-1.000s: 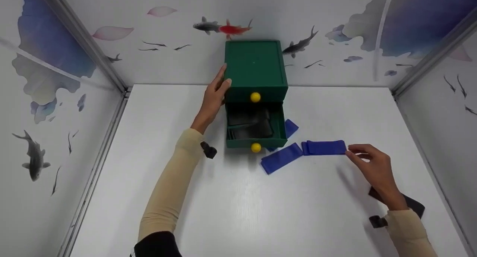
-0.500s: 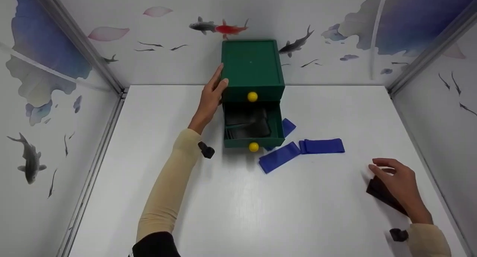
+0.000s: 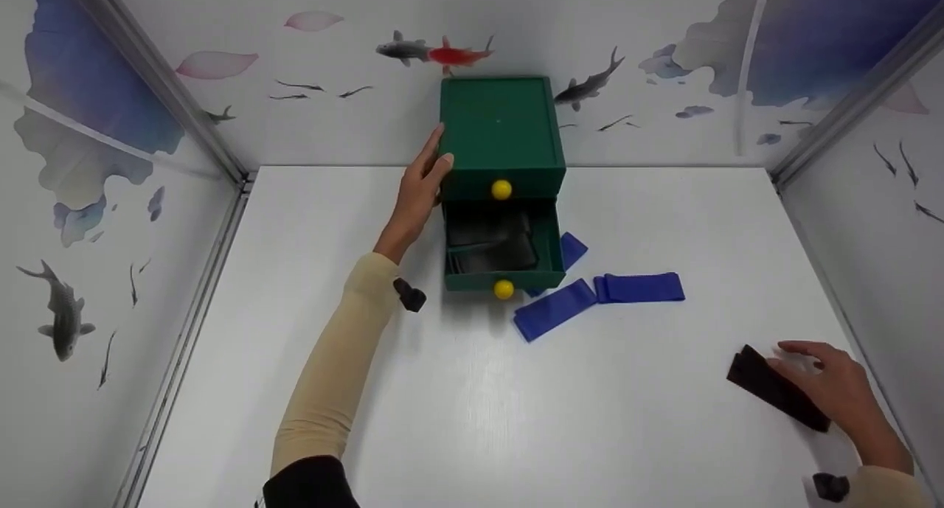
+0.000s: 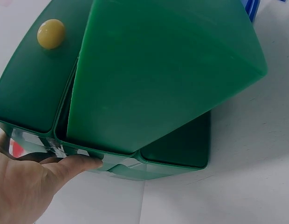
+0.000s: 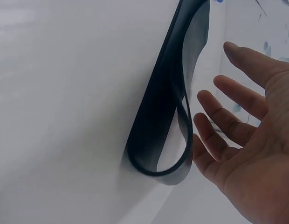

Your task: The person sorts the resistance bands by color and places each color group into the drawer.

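Green drawer box (image 3: 501, 124) is smooth plastic, squarish with a raised rim round its top, standing at the back of the white bench (image 3: 516, 419); the left hand (image 3: 417, 191) is laid flat along its left side, fingers stretched out and thumb pressing near the front corner, so it's bracing rather than wrapped round anything; the lower drawer (image 3: 472, 282) is pulled out and has dark, slightly shiny folded pieces (image 3: 498, 256) in it; both drawer fronts carry a round yellow knob (image 3: 501, 190).

Right hand (image 3: 841, 386) is over at the right of the bench, fingers loosely spread and gripping nothing; it's just beside a black strip (image 3: 767, 386), can't tell if they touch; that strip is thin, bendy sheet folded over, and up close its end bows into a teardrop loop.

Blue strips (image 3: 640, 287) lie folded flat on the bench to the right of the drawer, one straight, one slanted, another partly hidden behind the drawer; tan sleeves (image 3: 335, 368) have soft wrinkles.
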The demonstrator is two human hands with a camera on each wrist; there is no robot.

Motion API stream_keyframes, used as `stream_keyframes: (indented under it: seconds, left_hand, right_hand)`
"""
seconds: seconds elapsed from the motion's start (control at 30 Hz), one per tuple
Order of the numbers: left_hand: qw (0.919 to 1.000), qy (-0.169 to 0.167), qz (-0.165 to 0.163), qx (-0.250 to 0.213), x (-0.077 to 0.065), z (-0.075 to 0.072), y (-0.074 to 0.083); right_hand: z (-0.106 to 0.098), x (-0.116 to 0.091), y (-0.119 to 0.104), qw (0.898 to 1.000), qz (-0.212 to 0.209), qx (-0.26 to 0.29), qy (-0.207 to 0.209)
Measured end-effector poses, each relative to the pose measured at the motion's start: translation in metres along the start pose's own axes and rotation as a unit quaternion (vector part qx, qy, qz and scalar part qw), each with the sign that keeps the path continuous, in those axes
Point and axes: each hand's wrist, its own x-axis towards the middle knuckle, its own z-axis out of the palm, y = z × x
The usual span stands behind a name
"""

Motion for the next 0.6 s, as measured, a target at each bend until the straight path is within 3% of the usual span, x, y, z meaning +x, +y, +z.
stream_keyframes:
  seconds: [0.27,0.6]
  left_hand:
    - [1.0000,0.002,0.000,-0.001,-0.001,-0.001,0.000]
    - [1.0000,0.002,-0.003,-0.004,-0.001,-0.002,0.000]
  right_hand:
    - [-0.013,-0.007,0.009,0.999,0.001,-0.045,-0.014]
    - [-0.035,-0.001,0.007,0.986,0.046,-0.083,-0.141]
